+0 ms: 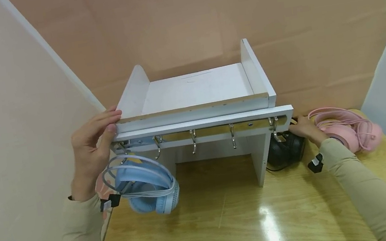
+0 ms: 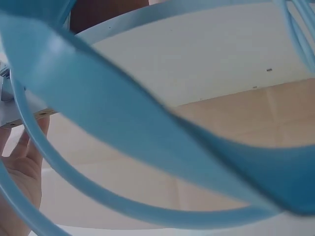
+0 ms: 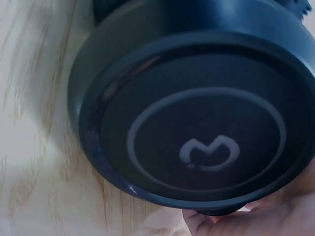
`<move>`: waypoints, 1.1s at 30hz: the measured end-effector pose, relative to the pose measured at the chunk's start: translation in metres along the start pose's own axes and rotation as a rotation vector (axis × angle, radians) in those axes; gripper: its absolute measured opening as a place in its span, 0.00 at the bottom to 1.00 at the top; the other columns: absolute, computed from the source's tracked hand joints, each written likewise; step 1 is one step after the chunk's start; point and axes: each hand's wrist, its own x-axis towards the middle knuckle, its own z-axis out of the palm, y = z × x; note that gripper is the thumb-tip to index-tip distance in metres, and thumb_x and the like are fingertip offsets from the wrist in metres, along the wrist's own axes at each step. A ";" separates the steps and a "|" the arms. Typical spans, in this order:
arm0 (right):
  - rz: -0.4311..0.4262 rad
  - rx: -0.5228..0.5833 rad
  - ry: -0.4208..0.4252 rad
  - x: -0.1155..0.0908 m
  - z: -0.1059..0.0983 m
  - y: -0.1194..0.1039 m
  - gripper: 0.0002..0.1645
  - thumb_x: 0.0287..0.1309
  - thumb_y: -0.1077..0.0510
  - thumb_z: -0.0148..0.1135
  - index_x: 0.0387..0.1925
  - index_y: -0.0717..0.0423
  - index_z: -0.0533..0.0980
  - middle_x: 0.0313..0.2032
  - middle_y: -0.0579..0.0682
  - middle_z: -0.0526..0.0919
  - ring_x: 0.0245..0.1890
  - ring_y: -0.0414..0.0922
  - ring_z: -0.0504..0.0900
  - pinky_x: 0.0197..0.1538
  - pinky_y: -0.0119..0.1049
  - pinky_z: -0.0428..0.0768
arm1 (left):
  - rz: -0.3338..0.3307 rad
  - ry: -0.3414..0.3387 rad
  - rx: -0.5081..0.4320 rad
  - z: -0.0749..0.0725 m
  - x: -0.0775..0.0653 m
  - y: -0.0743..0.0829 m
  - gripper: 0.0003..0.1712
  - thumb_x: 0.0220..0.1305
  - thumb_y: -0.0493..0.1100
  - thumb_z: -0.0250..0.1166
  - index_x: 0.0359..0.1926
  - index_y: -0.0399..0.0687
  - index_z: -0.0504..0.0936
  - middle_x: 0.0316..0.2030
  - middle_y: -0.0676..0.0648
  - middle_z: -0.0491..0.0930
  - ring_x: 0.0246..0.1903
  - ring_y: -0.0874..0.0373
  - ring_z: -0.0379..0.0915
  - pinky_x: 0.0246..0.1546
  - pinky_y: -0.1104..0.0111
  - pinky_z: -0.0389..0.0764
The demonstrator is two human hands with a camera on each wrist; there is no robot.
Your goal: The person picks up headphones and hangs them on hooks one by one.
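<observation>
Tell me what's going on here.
A person is handling headphones around a white shelf with a row of hooks. Their left hand holds the shelf's left end, where blue headphones hang at the leftmost hook. Their right hand is at the black headphones by the shelf's right side; its exact grip is partly hidden. Pink headphones lie farther right on the table. The three middle hooks are bare.
</observation>
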 end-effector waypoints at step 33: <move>0.061 0.258 0.067 -0.013 -0.010 -0.023 0.36 0.72 0.58 0.55 0.72 0.76 0.61 0.58 0.68 0.74 0.31 0.42 0.78 0.29 0.30 0.79 | -0.002 0.066 -0.150 0.006 0.002 0.005 0.09 0.70 0.24 0.63 0.45 0.16 0.84 0.52 0.38 0.90 0.66 0.45 0.81 0.57 0.68 0.86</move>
